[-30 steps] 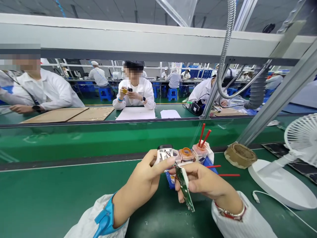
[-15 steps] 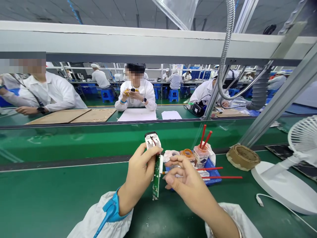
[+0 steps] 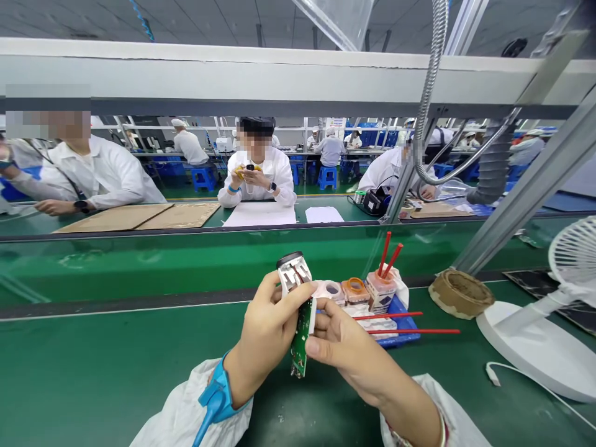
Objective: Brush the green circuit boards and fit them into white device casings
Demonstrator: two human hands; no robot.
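Above the green bench, my left hand [image 3: 267,335] grips a small device with a white plastic housing [image 3: 294,273] and a dark rounded top end. From its lower end extends a narrow green circuit board [image 3: 302,338], tilted slightly, with small metal parts at the bottom tip. A white strip runs along the board's right edge. My right hand [image 3: 347,347] pinches that edge, thumb in front and fingers curled behind. Part of the housing is covered by my left fingers. A blue wrist strap [image 3: 218,394] circles my left wrist.
Right of my hands stands a blue tray [image 3: 410,323] with small jars [image 3: 382,288] and red-handled sticks [image 3: 414,331]. Beyond are a tape roll [image 3: 460,293], a white fan [image 3: 526,347] and a cable [image 3: 493,375]. Several co-workers in white sit across the line, one person [image 3: 256,167] directly opposite.
My right hand has moved in from beside the circuit board and closed on its right edge. The device has shifted slightly right and turned a little in my left hand.
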